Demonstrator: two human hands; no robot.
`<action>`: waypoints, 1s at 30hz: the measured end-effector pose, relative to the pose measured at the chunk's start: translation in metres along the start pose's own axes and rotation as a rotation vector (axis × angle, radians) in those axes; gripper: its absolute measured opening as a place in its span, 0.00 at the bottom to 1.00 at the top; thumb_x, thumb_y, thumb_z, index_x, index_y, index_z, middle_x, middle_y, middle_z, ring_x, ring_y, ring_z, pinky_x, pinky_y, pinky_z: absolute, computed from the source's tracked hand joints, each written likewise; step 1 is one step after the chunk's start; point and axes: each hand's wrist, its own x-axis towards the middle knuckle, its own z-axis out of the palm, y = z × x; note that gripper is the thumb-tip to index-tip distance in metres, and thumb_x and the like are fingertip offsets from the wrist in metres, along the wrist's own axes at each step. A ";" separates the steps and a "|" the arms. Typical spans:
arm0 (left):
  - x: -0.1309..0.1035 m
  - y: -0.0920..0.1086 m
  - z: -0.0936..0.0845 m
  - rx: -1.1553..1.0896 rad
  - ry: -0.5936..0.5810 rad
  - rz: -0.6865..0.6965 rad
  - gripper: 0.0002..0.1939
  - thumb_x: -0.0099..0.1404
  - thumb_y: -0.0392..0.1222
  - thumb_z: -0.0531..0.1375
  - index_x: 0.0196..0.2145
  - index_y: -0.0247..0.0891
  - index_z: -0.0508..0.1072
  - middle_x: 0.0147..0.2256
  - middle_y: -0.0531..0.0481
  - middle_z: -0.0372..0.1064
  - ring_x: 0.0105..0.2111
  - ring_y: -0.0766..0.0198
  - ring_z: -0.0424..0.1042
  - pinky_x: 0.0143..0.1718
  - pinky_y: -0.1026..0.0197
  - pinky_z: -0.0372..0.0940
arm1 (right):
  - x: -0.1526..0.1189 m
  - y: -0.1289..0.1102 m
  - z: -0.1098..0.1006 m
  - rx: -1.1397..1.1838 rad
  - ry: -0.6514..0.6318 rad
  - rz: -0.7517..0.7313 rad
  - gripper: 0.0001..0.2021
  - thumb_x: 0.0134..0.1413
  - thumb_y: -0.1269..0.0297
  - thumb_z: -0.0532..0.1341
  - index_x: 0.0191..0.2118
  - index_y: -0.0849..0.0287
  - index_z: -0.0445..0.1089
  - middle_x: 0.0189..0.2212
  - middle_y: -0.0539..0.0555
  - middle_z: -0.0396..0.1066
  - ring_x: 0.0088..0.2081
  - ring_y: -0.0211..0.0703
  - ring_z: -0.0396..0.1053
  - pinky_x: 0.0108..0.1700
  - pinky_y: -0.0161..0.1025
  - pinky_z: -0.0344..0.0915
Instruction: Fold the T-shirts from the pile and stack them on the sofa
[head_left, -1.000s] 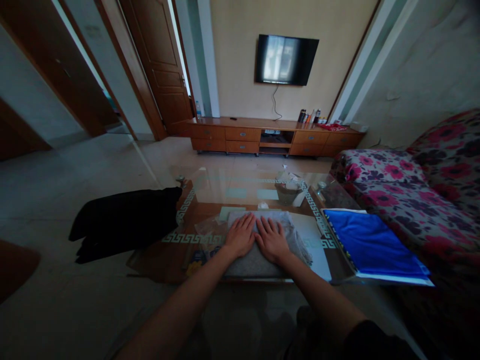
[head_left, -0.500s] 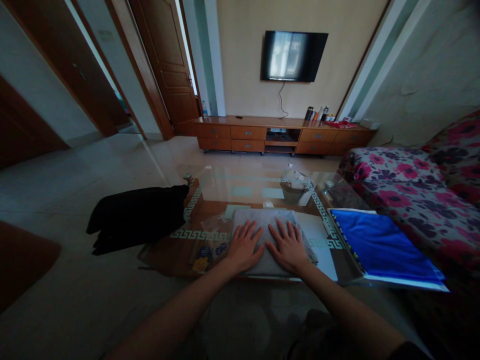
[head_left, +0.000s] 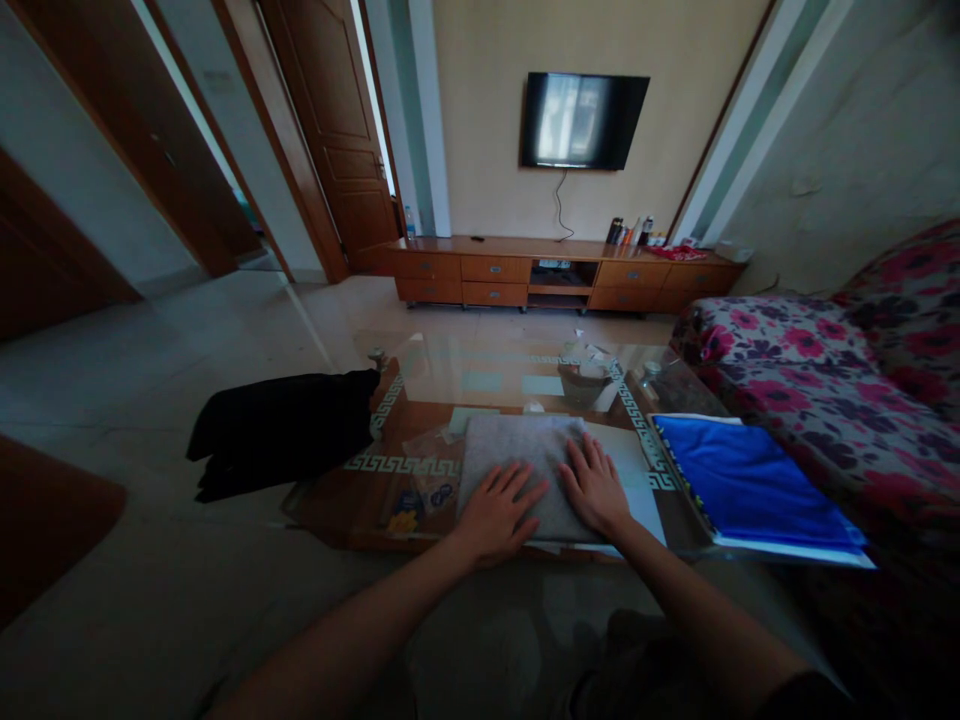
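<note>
A folded grey cloth (head_left: 525, 440) lies flat near the front edge of the glass table (head_left: 420, 360). My left hand (head_left: 501, 512) rests with spread fingers on its lower left part. On the cloth's right side lies my right hand (head_left: 596, 485), palm down, fingers apart. Neither hand grips anything. Under the cloth, a white sheet (head_left: 641, 480) sticks out to the right. A clear plastic bag (head_left: 435, 490) is just left of the cloth.
Black folded cloth (head_left: 285, 430) overhangs the table's left end. Folded blue cloth (head_left: 757, 490) lies at the right end, beside a flowered sofa (head_left: 795, 380). A bowl-like container (head_left: 589, 375) is visible toward the far right of the table.
My left hand has slid nearer to me over the grey cloth. My right hand has shifted slightly right, uncovering more of the cloth's middle. The view has shifted slightly.
</note>
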 end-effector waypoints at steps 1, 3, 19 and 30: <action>-0.002 0.002 0.000 0.004 -0.008 0.030 0.33 0.75 0.60 0.47 0.73 0.55 0.47 0.73 0.51 0.42 0.72 0.51 0.43 0.70 0.43 0.42 | -0.001 0.000 0.001 -0.006 0.013 0.022 0.32 0.71 0.46 0.44 0.74 0.54 0.49 0.75 0.57 0.35 0.74 0.55 0.34 0.71 0.58 0.40; -0.006 0.005 0.000 0.013 -0.027 0.071 0.34 0.74 0.62 0.48 0.73 0.56 0.46 0.74 0.52 0.41 0.72 0.49 0.42 0.70 0.42 0.42 | -0.004 -0.002 0.001 -0.010 0.032 0.066 0.33 0.71 0.46 0.44 0.74 0.55 0.48 0.75 0.58 0.35 0.74 0.57 0.36 0.71 0.59 0.42; -0.018 -0.001 0.015 0.004 0.097 -0.358 0.35 0.72 0.64 0.47 0.73 0.57 0.47 0.73 0.48 0.43 0.73 0.38 0.36 0.67 0.26 0.36 | 0.016 0.034 -0.036 0.411 -0.233 0.516 0.30 0.52 0.45 0.67 0.49 0.69 0.72 0.42 0.72 0.76 0.45 0.61 0.76 0.40 0.45 0.72; -0.041 0.068 -0.030 -0.059 -0.025 -0.155 0.43 0.69 0.57 0.56 0.74 0.52 0.40 0.74 0.45 0.37 0.72 0.43 0.43 0.68 0.38 0.47 | 0.025 0.037 -0.037 0.915 -0.379 0.649 0.19 0.53 0.50 0.69 0.37 0.64 0.73 0.32 0.62 0.79 0.27 0.45 0.76 0.25 0.35 0.68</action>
